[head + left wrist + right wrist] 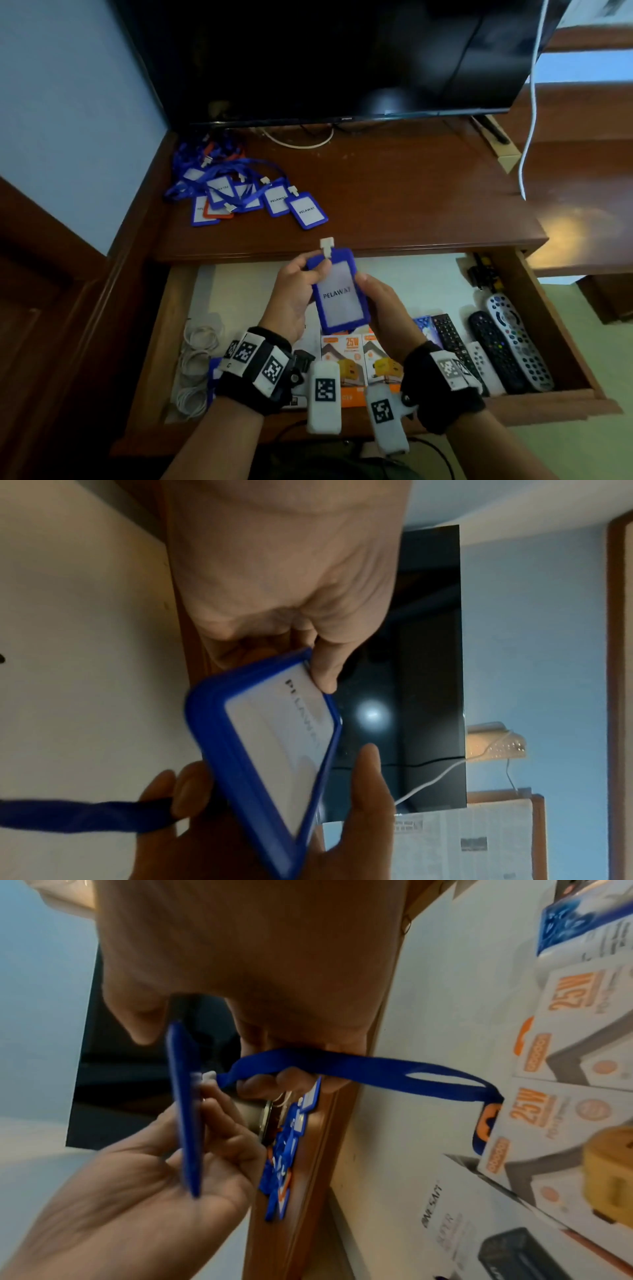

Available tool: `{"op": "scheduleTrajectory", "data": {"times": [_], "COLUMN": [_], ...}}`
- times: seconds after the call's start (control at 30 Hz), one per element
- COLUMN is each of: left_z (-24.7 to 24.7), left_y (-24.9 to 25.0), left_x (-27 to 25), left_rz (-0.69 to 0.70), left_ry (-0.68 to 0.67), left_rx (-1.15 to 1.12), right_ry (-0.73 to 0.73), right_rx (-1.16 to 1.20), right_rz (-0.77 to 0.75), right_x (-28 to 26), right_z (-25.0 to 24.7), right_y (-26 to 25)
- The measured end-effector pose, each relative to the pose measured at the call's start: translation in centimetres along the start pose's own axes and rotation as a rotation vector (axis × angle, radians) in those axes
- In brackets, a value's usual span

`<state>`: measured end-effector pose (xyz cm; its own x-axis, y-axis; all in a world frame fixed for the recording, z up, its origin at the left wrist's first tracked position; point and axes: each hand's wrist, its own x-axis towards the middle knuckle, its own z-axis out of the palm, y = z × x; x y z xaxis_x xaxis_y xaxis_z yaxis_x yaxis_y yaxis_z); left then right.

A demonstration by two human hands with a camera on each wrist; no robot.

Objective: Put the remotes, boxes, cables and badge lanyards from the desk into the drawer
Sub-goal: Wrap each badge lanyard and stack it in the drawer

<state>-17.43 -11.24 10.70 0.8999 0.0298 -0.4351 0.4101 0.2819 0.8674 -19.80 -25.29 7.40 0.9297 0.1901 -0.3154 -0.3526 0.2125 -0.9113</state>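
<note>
Open drawer (555, 329): front row packed, back half bare

Remotes (493, 346) fill the right front, boxes (356, 356) the middle, coiled cables (197, 363) the left front; the white liner behind them lies bare up to the desk (394, 192) edge. On the desk, lanyards (239, 192) crowd the left rear; the wood to their right is bare under the TV (325, 58).

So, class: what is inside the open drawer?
The drawer holds remotes on the right, charger boxes in the middle and coiled white cables on the left. The hands and the blue badge cover part of the middle.
</note>
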Motion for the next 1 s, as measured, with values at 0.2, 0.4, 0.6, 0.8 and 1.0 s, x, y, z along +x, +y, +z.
{"op": "scheduleTrajectory", "data": {"times": [0.2,0.4,0.6,0.8,1.0], "left_z": [-1.2,-2.3,-4.2,-6.7,-6.8], "left_y": [-0.6,-0.5,0.7,2.7,3.5], "left_x": [1.0,1.6,1.8,2.2,2.3], "left_rz": [0.014,-0.083,-0.127,-0.085,-0.173], "left_ry": [0.182,0.158,-0.054,-0.362,-0.530], "left_rx": [-0.188,-0.295,-0.181,0.468,0.801], "right_ry": [0.010,0.067,0.010,-0.065,-0.103], "right_rx": [-0.210,-0.284,-0.371,-0.377,-0.384], "right_rz": [0.028,-0.004,-0.011,-0.012,0.026], "right_x": [0.1,0.1,-0.1,-0.6,-0.6], "right_z": [0.7,0.5,-1.3,-2.2,-2.2], "right_y": [0.4,-1.5,-3.4,-3.5,-3.2]}}
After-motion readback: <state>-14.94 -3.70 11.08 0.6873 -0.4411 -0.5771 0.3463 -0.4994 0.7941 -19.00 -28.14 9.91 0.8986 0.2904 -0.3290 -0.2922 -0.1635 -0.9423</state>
